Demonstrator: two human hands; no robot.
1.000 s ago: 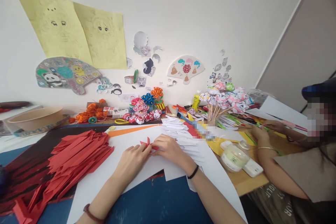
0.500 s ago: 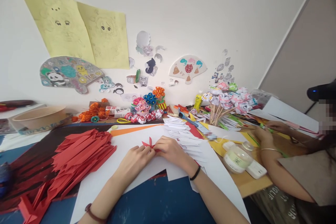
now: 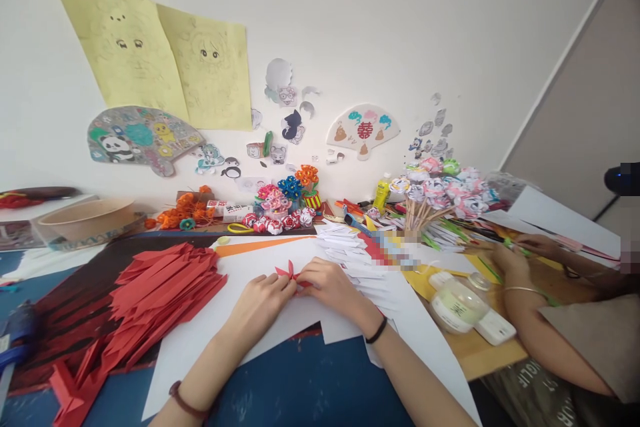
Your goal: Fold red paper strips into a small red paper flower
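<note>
Between my two hands is a small folded red paper piece, its pointed tips sticking up above the fingers. My left hand pinches it from the left, fingers closed. From the right, my right hand grips the same piece with thumb and fingertips. Both hands rest over large white paper sheets. Left of them lies a big pile of folded red paper strips. Folded white paper strips are stacked just beyond my right hand. The lower part of the red piece is hidden by my fingers.
A co-worker's hands work at the right side. Nearer stand a clear plastic jar and a white box. Paper flowers on sticks and small craft flowers line the wall. A beige bowl sits far left.
The view has shifted slightly, so everything appears a little further right. My hands keep their pinch on the red paper piece, with its tips slightly turned.
</note>
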